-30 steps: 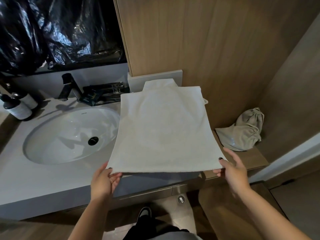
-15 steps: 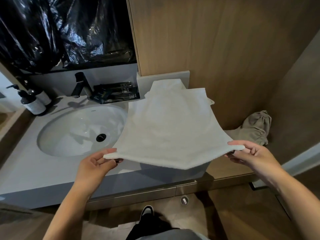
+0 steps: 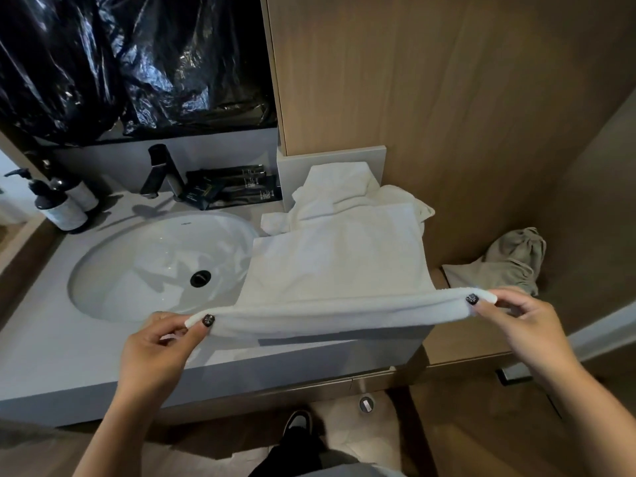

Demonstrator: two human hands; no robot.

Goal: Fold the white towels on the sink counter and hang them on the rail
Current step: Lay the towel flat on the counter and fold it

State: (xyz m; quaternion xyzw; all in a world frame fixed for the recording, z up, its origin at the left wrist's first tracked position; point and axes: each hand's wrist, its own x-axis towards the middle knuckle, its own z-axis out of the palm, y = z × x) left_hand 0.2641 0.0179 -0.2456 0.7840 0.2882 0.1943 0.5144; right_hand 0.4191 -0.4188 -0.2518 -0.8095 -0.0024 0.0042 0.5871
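Left hand (image 3: 161, 349) and right hand (image 3: 519, 318) each hold a pinching grip on a near corner of the white towel (image 3: 337, 270), stretched over the counter (image 3: 69, 359) beside the sink (image 3: 155, 266).

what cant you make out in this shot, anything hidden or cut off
Head view only:
- Towel rail: none shows in the frame.
- Crumpled white towels on the grey sink counter: the flat white towel pinched by the left hand and right hand covers their near part, so their count is unclear.
- Dark sachets beside the black tap: print too small to read.
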